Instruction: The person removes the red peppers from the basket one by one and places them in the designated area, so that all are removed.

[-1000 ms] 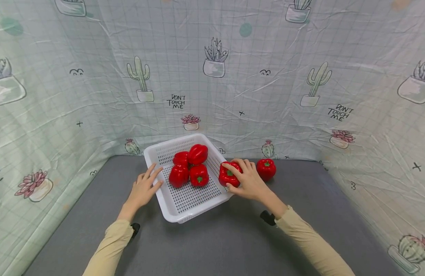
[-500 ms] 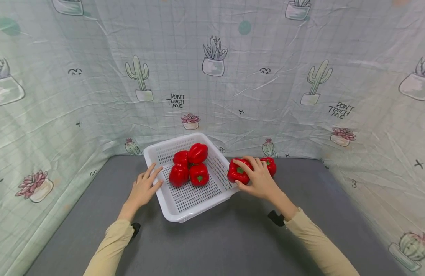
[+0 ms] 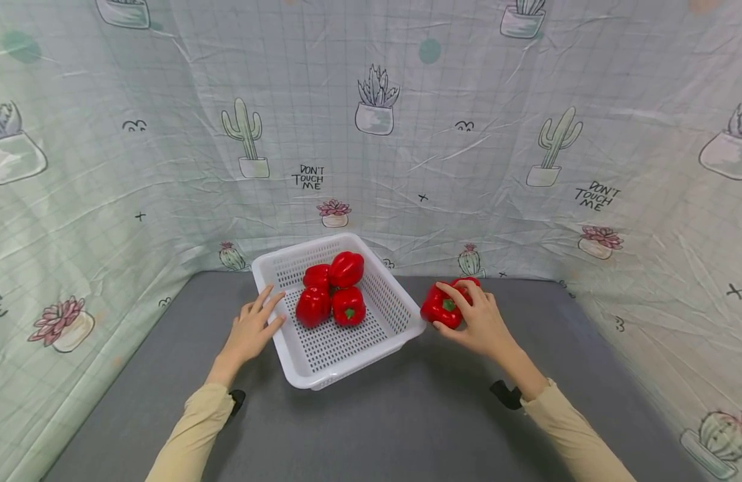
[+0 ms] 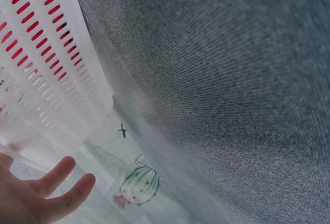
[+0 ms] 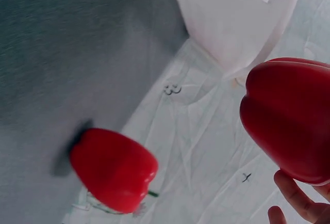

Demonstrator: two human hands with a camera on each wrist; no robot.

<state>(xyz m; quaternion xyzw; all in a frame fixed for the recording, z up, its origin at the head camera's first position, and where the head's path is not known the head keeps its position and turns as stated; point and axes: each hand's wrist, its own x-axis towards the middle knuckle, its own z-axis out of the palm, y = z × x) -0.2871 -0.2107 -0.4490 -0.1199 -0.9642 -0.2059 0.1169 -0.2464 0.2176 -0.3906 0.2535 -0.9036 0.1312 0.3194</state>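
My right hand [image 3: 476,325] holds a red bell pepper [image 3: 441,306] by its sides, just right of the white basket [image 3: 361,356]. In the right wrist view, this held pepper [image 5: 291,121] is raised above the table, with fingertips [image 5: 294,190] against it. Another red bell pepper [image 5: 113,170] lies on the table; in the head view my right hand mostly hides it. Inside the basket sit several red bell peppers [image 3: 313,306], grouped toward the back. My left hand [image 3: 250,331] rests at the basket's left rim, its fingers spread and loosely straight.
The dark grey table [image 3: 371,428] runs up to a patterned cloth backdrop [image 3: 371,174], which also closes off both sides. A black wrist strap [image 3: 506,395] sits on the right wrist, below the hand.
My right hand has carried its bell pepper rightward, from over the basket's right edge to beside it, now covering much of the other pepper. Left hand and basket are unchanged.
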